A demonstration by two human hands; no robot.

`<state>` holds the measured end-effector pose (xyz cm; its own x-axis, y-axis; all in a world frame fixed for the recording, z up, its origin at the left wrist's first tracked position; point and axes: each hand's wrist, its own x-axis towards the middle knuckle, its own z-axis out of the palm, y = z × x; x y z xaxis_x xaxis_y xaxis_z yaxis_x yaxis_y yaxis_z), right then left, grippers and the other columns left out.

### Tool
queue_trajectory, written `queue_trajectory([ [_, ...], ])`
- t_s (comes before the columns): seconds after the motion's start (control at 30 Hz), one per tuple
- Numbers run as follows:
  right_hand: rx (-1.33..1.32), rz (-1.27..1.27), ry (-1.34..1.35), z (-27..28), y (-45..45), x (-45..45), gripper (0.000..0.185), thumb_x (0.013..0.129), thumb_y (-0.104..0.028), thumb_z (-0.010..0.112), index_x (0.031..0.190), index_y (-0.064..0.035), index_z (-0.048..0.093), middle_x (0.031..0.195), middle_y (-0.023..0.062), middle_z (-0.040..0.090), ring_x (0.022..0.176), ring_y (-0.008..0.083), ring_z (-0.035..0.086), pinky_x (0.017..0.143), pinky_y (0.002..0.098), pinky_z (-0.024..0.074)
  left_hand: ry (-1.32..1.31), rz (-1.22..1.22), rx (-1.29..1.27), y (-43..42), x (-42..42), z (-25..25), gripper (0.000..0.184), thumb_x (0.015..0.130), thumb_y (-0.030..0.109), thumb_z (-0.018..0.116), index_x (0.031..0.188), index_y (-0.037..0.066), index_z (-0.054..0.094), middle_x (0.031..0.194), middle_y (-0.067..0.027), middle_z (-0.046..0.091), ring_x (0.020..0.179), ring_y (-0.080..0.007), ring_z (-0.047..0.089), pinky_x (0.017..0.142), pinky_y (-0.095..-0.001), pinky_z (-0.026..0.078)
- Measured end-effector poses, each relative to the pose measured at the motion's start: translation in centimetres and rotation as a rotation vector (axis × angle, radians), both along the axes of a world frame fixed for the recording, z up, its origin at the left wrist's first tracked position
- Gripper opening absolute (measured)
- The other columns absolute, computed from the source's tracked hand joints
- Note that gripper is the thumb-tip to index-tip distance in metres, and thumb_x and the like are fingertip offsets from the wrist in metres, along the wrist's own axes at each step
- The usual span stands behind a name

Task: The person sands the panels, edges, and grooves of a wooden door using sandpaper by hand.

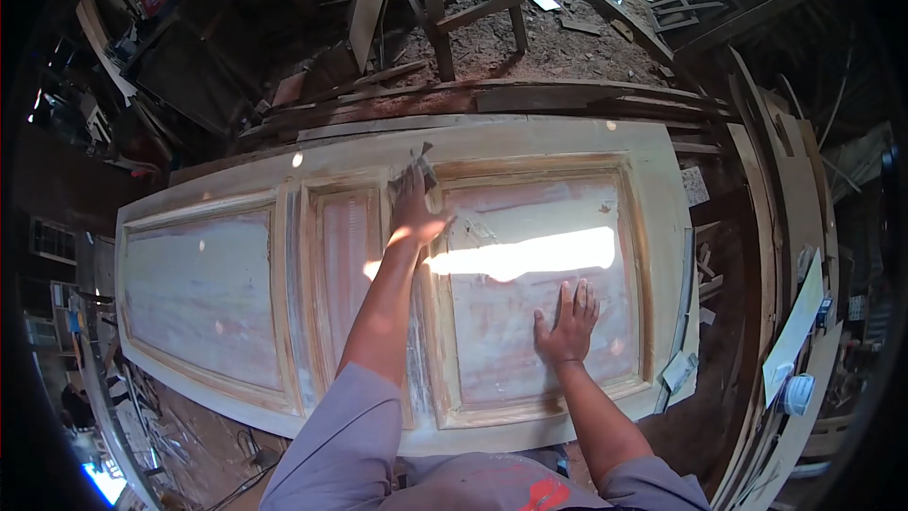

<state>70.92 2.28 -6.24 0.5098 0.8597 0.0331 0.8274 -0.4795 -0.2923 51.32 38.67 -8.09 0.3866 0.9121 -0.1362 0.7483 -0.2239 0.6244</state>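
Observation:
A pale wooden panel door [638, 147] lies flat in front of me, with raised mouldings around its recessed panels. My left hand [416, 210] reaches to the upper part of the upright between the narrow middle panel and the large right panel. Its fingers press a dark, creased piece of sandpaper [426, 171] against the wood. My right hand [570, 324] rests on the right panel [511, 322], palm down with fingers stretched out, holding nothing. A bright strip of sunlight crosses that panel between my hands.
Long boards [577, 96] lie behind the door's far edge, and more planks [757, 227] stand along the right. A small greyish piece [678, 371] sits at the door's right end. A white roll [797, 395] is farther right. Wooden trestle legs [435, 14] stand beyond on debris-strewn ground.

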Motion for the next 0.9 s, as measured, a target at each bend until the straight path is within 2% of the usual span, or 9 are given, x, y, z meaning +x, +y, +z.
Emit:
queue_trajectory([
  [0.1, 0.011, -0.001, -0.002, 0.0, 0.2, 0.1, 0.087, 0.094, -0.047, 0.073, 0.164, -0.0062, 0.043, 0.172, 0.0296, 0.034, 0.164, 0.0469, 0.026, 0.133, 0.0642, 0.0161, 0.084, -0.034, -0.081, -3.5, -1.4, 2.6, 0.130, 0.081, 0.035, 0.089, 0.176, 0.003, 0.007, 0.182, -0.0264, 0.016, 0.170, -0.0381, 0.015, 0.138, -0.0414, 0.020],
  [0.27, 0.015, 0.001, -0.015, -0.3, 0.0, 0.1, 0.087, 0.094, -0.048, 0.073, 0.164, -0.0065, 0.043, 0.173, 0.0287, 0.033, 0.164, 0.0461, 0.026, 0.133, 0.0635, 0.0159, 0.081, -0.035, -0.062, 0.1, -0.7, 1.3, 0.136, 0.080, 0.039, 0.093, 0.177, 0.005, 0.003, 0.182, -0.0257, 0.014, 0.169, -0.0379, 0.017, 0.138, -0.0389, 0.021],
  [0.37, 0.033, 0.003, -0.015, -0.5, -0.2, 0.1, 0.087, 0.093, -0.048, 0.073, 0.164, -0.0065, 0.043, 0.173, 0.0285, 0.033, 0.164, 0.0458, 0.026, 0.133, 0.0633, 0.0159, 0.123, 0.027, -0.019, -1.3, 0.3, 1.1, 0.136, 0.081, 0.040, 0.092, 0.177, 0.005, 0.001, 0.182, -0.0251, 0.015, 0.169, -0.0381, 0.017, 0.137, -0.0378, 0.022],
  [0.4, 0.025, -0.002, -0.014, -0.3, 0.0, 0.4, 0.087, 0.093, -0.048, 0.073, 0.164, -0.0064, 0.043, 0.173, 0.0285, 0.033, 0.164, 0.0457, 0.026, 0.133, 0.0632, 0.0160, 0.167, -0.010, -0.157, -1.7, -0.5, 0.8, 0.138, 0.078, 0.037, 0.092, 0.176, 0.004, 0.000, 0.183, -0.0245, 0.014, 0.170, -0.0374, 0.016, 0.138, -0.0373, 0.020],
  [0.53, 0.026, -0.004, -0.001, -0.2, -0.1, 0.1, 0.087, 0.093, -0.047, 0.074, 0.163, -0.0065, 0.044, 0.173, 0.0285, 0.034, 0.164, 0.0455, 0.026, 0.134, 0.0630, 0.0164, 0.128, -0.043, -0.074, -6.8, -2.6, 2.6, 0.137, 0.075, 0.032, 0.090, 0.176, 0.003, 0.002, 0.183, -0.0238, 0.014, 0.170, -0.0368, 0.016, 0.138, -0.0376, 0.020],
  [0.63, 0.015, -0.006, 0.003, -0.1, -0.5, -0.2, 0.086, 0.093, -0.047, 0.074, 0.163, -0.0078, 0.044, 0.173, 0.0279, 0.034, 0.164, 0.0449, 0.026, 0.133, 0.0632, 0.0168, 0.152, -0.045, -0.078, -2.7, -1.7, 0.7, 0.138, 0.075, 0.034, 0.090, 0.177, 0.005, 0.002, 0.183, -0.0235, 0.013, 0.170, -0.0367, 0.016, 0.137, -0.0377, 0.022],
  [0.7, 0.018, -0.015, -0.004, -0.4, -0.1, 0.0, 0.086, 0.093, -0.048, 0.074, 0.163, -0.0084, 0.044, 0.173, 0.0276, 0.034, 0.164, 0.0446, 0.026, 0.133, 0.0632, 0.0169, 0.089, 0.009, -0.086, -1.2, -0.5, 1.1, 0.139, 0.074, 0.034, 0.091, 0.177, 0.007, 0.002, 0.183, -0.0238, 0.014, 0.170, -0.0369, 0.016, 0.137, -0.0376, 0.022],
  [0.83, 0.027, -0.008, -0.047, -1.0, -0.1, 0.0, 0.086, 0.094, -0.049, 0.074, 0.164, -0.0088, 0.044, 0.172, 0.0270, 0.036, 0.164, 0.0441, 0.027, 0.133, 0.0632, 0.0178, 0.080, 0.004, -0.111, -5.8, -2.2, 1.3, 0.140, 0.073, 0.036, 0.091, 0.178, 0.010, 0.003, 0.183, -0.0251, 0.015, 0.169, -0.0380, 0.017, 0.137, -0.0382, 0.024],
  [0.9, 0.024, -0.006, -0.044, -0.8, 0.3, 0.1, 0.086, 0.094, -0.048, 0.074, 0.164, -0.0088, 0.043, 0.172, 0.0268, 0.036, 0.163, 0.0439, 0.027, 0.133, 0.0631, 0.0179, 0.093, -0.022, -0.032, -7.6, -3.0, 0.9, 0.141, 0.073, 0.039, 0.091, 0.178, 0.010, 0.002, 0.182, -0.0255, 0.016, 0.169, -0.0384, 0.018, 0.136, -0.0394, 0.026],
])
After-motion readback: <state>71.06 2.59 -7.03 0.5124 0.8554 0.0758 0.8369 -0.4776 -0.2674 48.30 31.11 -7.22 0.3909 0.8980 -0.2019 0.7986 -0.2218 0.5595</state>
